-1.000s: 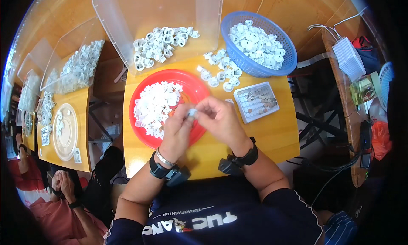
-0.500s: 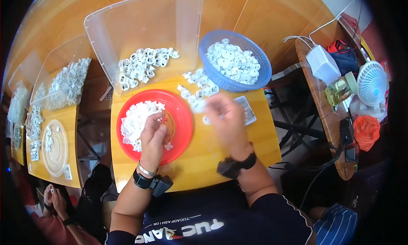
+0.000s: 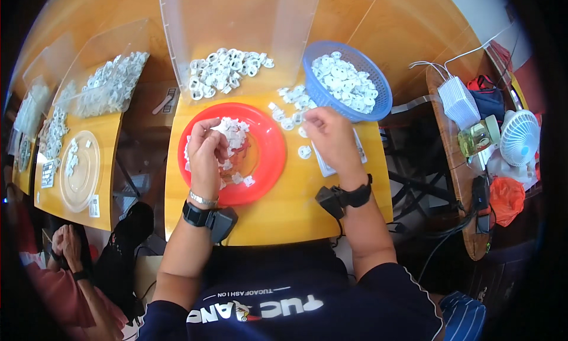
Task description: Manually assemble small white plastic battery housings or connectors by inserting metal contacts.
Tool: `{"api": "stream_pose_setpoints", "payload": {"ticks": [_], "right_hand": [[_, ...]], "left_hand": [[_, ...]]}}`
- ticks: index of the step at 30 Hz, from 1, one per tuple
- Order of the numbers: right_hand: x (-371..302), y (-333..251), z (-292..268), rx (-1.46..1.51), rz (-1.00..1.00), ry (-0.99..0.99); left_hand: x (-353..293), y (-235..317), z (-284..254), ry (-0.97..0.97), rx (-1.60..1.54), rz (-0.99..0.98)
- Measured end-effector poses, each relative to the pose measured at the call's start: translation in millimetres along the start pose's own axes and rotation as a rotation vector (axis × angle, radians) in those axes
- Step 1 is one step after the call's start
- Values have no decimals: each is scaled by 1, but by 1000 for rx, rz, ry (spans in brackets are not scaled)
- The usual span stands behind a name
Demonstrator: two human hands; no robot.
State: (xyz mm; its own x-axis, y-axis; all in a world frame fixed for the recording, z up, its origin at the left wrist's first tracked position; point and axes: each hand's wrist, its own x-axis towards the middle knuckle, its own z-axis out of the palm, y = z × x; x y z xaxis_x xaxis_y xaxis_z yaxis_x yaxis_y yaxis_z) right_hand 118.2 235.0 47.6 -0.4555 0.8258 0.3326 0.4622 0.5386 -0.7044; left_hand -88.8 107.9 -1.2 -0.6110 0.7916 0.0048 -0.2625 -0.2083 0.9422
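My left hand (image 3: 206,160) hovers over the red plate (image 3: 272,169), thumb and fingers curled together; whatever they pinch, if anything, is hidden. Small white plastic pieces (image 3: 235,134) lie heaped on that plate, partly behind the hand. On the right, my right hand (image 3: 332,139) has its fingertips drawn together beside the loose round white parts (image 3: 287,123); no piece shows clearly in them. It covers much of a small white tray (image 3: 324,168). One white part (image 3: 305,152) lies alone on the table left of the tray.
A blue basket (image 3: 380,92) full of white parts stands at the back right. Behind the plate, a clear plastic bin (image 3: 236,21) lies tipped with white ring-like parts (image 3: 225,72). At left, another person's hands (image 3: 68,246) are near a second table. A fan (image 3: 520,137) stands far right.
The view has shifted. My right hand has moved closer to the basket, over the tray; the blurred white part at its fingertips no longer shows there. My left hand stays over the plate.
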Motion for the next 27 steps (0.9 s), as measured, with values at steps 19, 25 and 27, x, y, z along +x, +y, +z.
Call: {"api": "stream_pose_setpoints", "payload": {"ticks": [19,25,27], "right_hand": [[-6,-2,34,617,140,-277],[-14,-11,72,996,194,-429],[-18,-11,82,1028,268,-437]], "left_hand": [[-10,-6,6,-292,-51,-236],[-14,-14,12,-369,-220,-280],[-14,-19,9,-316,-239,-258]]}}
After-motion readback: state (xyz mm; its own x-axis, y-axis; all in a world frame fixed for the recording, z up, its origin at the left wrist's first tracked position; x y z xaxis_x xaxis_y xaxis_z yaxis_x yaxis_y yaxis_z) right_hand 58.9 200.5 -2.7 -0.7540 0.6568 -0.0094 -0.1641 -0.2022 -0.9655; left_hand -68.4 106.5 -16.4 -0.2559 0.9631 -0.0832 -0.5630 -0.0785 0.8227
